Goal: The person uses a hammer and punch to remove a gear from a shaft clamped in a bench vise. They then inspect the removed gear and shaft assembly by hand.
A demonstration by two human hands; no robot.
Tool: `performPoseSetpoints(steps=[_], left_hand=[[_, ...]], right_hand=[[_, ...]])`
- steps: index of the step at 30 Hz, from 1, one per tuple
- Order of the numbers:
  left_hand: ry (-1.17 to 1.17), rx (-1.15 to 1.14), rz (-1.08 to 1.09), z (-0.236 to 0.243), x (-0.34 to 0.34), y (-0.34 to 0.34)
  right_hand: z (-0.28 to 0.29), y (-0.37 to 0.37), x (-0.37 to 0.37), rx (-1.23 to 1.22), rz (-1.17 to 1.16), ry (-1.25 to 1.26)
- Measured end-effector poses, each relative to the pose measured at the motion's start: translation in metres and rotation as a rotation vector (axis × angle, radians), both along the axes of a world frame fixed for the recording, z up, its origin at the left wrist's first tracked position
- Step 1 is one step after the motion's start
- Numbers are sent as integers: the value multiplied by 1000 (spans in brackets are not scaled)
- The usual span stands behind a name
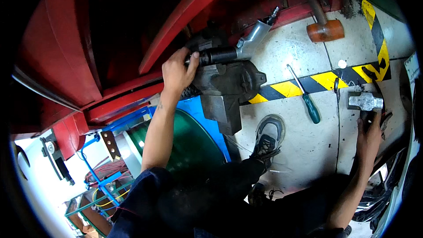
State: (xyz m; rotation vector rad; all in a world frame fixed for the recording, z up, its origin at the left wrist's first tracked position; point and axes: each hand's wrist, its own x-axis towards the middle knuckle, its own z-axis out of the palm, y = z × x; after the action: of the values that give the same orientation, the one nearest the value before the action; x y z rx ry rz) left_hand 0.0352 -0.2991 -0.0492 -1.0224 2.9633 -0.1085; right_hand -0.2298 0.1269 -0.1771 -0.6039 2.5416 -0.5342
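Observation:
My left hand (179, 70) is closed round the black barrel (218, 55) of a silver air tool (253, 37), which lies across the dark metal vise (227, 88). My right hand (368, 136), low at the right, grips a hammer with a blocky steel head (365, 101) above the floor. Left of the hammer lies a screwdriver with a green handle (311, 108).
An orange mallet (325, 31) lies at upper right within yellow-black floor tape (326, 80). Red steel framework (88, 53) spans the top and left. A green drum (185, 136) and blue metal stand sit below the vise. My shoe (267, 141) rests on the tiles.

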Motion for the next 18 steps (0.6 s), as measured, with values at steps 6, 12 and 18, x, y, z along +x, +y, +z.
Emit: performPoseSetpoints(steps=[6,12,18], left_hand=[[31,-162,-15,-14,1,-11],[15,-46,45,-16,3,-10],[-46,-55,71,-13,5,-10]], right_hand=[[-11,-6,-5,-30,28,-16],[-18,-5,-4,50,40,-1],[-19,5,-10,59,53,-2]])
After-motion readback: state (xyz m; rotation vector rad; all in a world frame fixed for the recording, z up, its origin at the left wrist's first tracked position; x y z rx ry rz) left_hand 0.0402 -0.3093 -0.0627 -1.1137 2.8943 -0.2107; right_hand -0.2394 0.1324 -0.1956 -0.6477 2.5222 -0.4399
